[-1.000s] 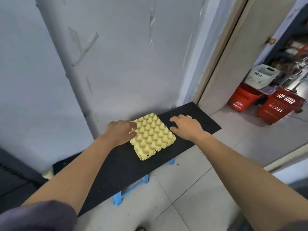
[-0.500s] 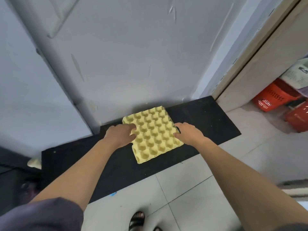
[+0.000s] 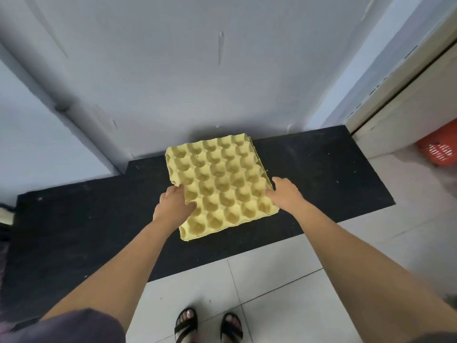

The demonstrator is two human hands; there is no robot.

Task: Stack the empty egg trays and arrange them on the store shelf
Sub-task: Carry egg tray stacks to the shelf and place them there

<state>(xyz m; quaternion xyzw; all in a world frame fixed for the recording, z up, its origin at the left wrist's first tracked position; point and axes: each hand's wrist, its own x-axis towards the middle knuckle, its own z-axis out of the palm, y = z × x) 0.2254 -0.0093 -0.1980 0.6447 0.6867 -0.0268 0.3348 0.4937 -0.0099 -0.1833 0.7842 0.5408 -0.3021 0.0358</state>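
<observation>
A stack of yellow egg trays [image 3: 220, 184] lies on a low black shelf board [image 3: 321, 174] against the grey wall. The top tray shows its empty cups upward. My left hand [image 3: 174, 204] grips the stack's left edge, thumb over the rim and fingers under it. My right hand [image 3: 284, 193] holds the stack's right edge the same way. A second tray's edge peeks out at the far right corner of the stack.
A grey wall [image 3: 197, 82] rises right behind the shelf, with a pipe [image 3: 61, 78] at the left. A red basket [image 3: 440, 147] stands at the far right by a door frame. Pale floor tiles [image 3: 272, 293] and my sandalled feet [image 3: 207, 325] are below.
The view has tilted down and drawn closer. My two hands have closed in from beside the stack onto its left and right edges, sliding toward its near half.
</observation>
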